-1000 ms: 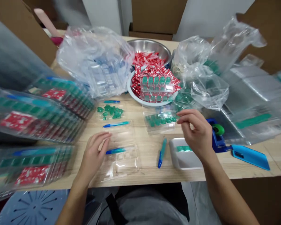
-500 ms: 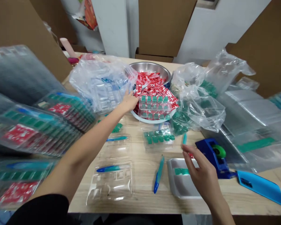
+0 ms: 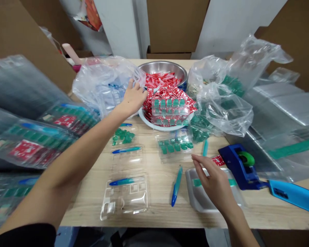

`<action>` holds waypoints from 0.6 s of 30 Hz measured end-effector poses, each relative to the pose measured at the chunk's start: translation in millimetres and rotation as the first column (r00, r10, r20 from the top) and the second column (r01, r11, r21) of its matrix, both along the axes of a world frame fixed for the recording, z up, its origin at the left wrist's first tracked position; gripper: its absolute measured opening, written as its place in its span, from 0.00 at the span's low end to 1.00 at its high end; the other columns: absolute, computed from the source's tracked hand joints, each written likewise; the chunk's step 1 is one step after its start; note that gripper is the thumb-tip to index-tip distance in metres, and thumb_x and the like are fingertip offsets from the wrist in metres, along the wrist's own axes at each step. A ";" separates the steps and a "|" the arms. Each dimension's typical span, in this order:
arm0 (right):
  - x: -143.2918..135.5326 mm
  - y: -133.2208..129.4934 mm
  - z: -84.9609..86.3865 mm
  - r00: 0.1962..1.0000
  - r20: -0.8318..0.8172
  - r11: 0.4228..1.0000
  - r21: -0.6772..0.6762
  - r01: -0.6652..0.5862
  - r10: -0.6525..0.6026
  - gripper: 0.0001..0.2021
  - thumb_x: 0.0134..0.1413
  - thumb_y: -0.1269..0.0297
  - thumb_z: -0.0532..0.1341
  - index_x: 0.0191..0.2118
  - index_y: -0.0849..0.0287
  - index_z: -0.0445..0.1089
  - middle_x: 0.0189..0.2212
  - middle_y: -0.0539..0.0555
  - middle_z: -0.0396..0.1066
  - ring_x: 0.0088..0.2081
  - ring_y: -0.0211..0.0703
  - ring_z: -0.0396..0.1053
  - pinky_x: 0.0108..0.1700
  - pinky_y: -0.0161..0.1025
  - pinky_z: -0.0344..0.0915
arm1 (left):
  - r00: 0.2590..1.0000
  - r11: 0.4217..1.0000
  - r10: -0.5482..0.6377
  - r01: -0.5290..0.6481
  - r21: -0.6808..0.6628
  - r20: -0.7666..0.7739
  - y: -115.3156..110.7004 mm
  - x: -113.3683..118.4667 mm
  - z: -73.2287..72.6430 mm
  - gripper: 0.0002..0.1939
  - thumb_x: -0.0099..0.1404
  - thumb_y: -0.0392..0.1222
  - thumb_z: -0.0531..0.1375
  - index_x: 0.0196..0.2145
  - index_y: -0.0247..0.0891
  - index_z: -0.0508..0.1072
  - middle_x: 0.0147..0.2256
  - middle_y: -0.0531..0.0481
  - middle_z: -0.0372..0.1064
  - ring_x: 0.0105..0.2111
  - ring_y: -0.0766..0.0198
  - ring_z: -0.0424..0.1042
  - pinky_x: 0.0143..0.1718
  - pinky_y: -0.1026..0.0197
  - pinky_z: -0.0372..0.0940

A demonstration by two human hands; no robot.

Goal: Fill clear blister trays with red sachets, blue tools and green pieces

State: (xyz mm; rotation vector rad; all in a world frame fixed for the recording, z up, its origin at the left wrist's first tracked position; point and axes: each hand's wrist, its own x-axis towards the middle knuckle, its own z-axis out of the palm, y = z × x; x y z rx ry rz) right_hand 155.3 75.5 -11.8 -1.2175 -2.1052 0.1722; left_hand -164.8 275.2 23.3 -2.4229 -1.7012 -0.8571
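Tabletop (image 3: 159,218) of pale wood carries everything, with stacks of filled clear packs (image 3: 31,151) rising along its left edge. Toward the back lies a big clear bag (image 3: 92,80) of see-through plastic trays, and right of it a steel bowl (image 3: 181,70) heaped with slim red and pink pieces (image 3: 161,80). In front of the steel bowl sits a pale blue bowl (image 3: 157,127) full of red-and-white packets (image 3: 177,94), a clear pack of green cubes (image 3: 170,111) lying on top. The left hand (image 3: 135,97), at the end of an outstretched arm, is above the gap between the bag and the pale blue bowl, palm down, fingers spread; whether they touch the bag or the packets, I cannot tell. The right hand (image 3: 211,180) is partly open over a grey tray (image 3: 192,202), its thumb and forefinger close together with a narrow gap. Just beside the tray stands a blue tape dispenser (image 3: 233,163). A clear blister tray (image 3: 130,199) lies near the front edge, bearing a blue pen (image 3: 122,181); another blue pen (image 3: 176,187) lies left of the grey tray. Smallest are the loose green pieces (image 3: 125,136) farther back.
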 end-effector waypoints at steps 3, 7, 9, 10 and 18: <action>-2.2 -1.3 0.2 1.000 -0.020 1.000 -0.014 -0.009 0.009 0.10 0.64 0.69 0.55 0.45 0.57 0.72 0.36 0.56 0.78 0.37 0.45 0.78 0.39 0.40 0.75 | 0.998 0.998 0.054 -0.053 0.023 -0.040 -17.2 -6.3 22.8 0.09 0.64 0.32 0.52 0.28 0.38 0.68 0.30 0.47 0.68 0.53 0.49 0.63 0.63 0.34 0.39; -15.9 -4.8 3.2 0.988 -0.157 0.994 -0.102 -0.031 0.015 0.09 0.63 0.68 0.56 0.45 0.57 0.72 0.38 0.56 0.78 0.40 0.44 0.77 0.41 0.39 0.75 | 0.992 0.992 0.050 -0.035 -0.125 0.116 -63.3 -17.5 43.0 0.05 0.62 0.35 0.55 0.34 0.39 0.71 0.30 0.48 0.69 0.41 0.53 0.70 0.53 0.41 0.60; -31.2 -5.3 7.0 0.952 -0.304 0.969 -0.230 -0.093 0.019 0.10 0.63 0.66 0.57 0.48 0.56 0.71 0.41 0.56 0.77 0.41 0.44 0.77 0.43 0.40 0.75 | 0.939 0.942 -0.021 0.133 -0.307 0.342 -91.0 -15.6 46.9 0.06 0.62 0.38 0.56 0.37 0.39 0.71 0.31 0.50 0.70 0.34 0.59 0.70 0.43 0.50 0.67; -40.7 -4.8 9.6 0.914 -0.404 0.943 -0.296 -0.152 0.020 0.12 0.62 0.65 0.58 0.50 0.55 0.69 0.44 0.57 0.76 0.42 0.44 0.77 0.44 0.41 0.75 | 0.893 0.895 -0.042 0.233 -0.381 0.448 -104.4 -11.8 47.9 0.06 0.61 0.40 0.57 0.37 0.40 0.72 0.31 0.50 0.71 0.32 0.61 0.70 0.40 0.54 0.68; -93.0 0.0 32.3 0.456 -0.883 0.739 -0.380 -0.556 -0.111 0.12 0.58 0.58 0.63 0.46 0.54 0.67 0.33 0.50 0.77 0.30 0.38 0.77 0.36 0.38 0.76 | 0.769 0.559 -0.124 0.576 -0.596 0.627 -166.5 29.2 55.1 0.11 0.64 0.46 0.57 0.37 0.37 0.74 0.35 0.49 0.75 0.36 0.63 0.73 0.40 0.59 0.67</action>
